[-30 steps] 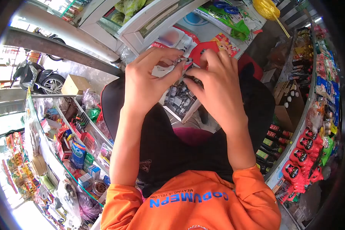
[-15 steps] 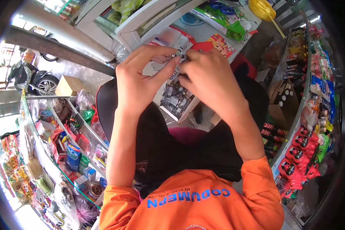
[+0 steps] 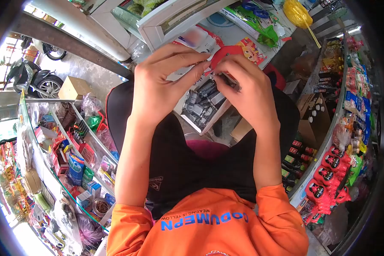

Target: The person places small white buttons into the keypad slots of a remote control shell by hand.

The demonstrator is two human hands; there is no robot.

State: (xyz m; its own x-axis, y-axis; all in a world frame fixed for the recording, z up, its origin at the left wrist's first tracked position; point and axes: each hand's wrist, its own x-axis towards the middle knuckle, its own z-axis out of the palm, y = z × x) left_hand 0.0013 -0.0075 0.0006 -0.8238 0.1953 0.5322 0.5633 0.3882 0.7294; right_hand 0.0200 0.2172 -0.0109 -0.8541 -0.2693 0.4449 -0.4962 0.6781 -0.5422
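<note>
My left hand [image 3: 164, 83] is raised over my lap, thumb and fingers pinched together around something too small to make out. Close beside it, my right hand [image 3: 245, 85] is curled, its thumb and forefinger closed on a small piece mostly hidden by the fingers. A narrow gap separates the two sets of fingertips. Just below them, a white box [image 3: 192, 122] holds many small silver and dark pieces [image 3: 197, 106]; my right hand covers part of its far end.
Beyond the hands lie red and white printed packets [image 3: 247, 49] and a green bag [image 3: 266, 33]. Shelves of packaged goods curve along both sides, with red bottles [image 3: 324, 175] at right. A cardboard box [image 3: 74, 88] and a motorbike [image 3: 38, 81] stand at left.
My fingertips, close together around a small shiny piece before, have moved slightly apart. My right hand has come down and turned, and more of the box's contents shows.
</note>
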